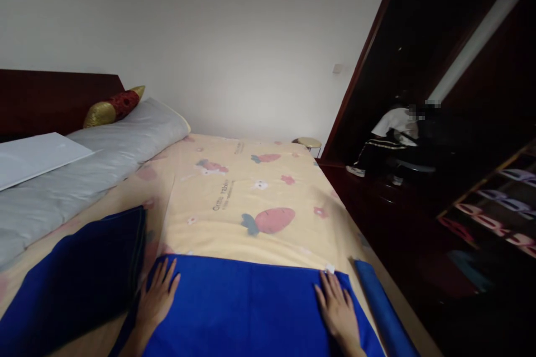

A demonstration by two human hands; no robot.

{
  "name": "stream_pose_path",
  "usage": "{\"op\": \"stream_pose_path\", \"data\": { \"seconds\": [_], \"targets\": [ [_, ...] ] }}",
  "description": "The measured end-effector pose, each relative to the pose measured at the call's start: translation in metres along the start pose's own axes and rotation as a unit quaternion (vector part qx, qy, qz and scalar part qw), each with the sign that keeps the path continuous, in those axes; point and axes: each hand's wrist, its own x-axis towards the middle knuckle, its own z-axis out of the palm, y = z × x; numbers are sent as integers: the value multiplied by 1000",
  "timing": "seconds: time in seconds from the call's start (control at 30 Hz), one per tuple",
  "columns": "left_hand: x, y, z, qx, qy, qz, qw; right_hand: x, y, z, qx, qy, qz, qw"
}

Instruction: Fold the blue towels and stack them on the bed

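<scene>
A white flat board is seen far to the left of the blue cloth, resting on a grey quilt, with a gold and red cushion against the dark headboard behind it. Just left of the blue cloth, a folded dark navy cloth is laid on the yellow bedsheet. The left hand is pressed flat, fingers spread, on the blue cloth's left edge, gripping nothing. The blue cloth itself is spread flat across the near end of the bed. The right hand is laid palm down near the blue cloth's upper right corner, fingers extended and slightly apart, nothing pinched. Just right of the blue cloth, a blue roll lies along the bed's edge. Further right stands a dark wooden wardrobe, in whose glossy surface a seated person is reflected.
</scene>
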Motion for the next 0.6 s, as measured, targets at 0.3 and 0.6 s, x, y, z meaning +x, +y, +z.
{"op": "stream_pose_path", "data": {
  "seconds": [0.3,0.6],
  "targets": [
    [-41,147,-12,-105,56,233,965,-16,-145,19,3,-44,-158,987],
    [-91,-48,35,-84,34,9,996,-87,12,-38,-26,-21,-54,998]
  ]
}}
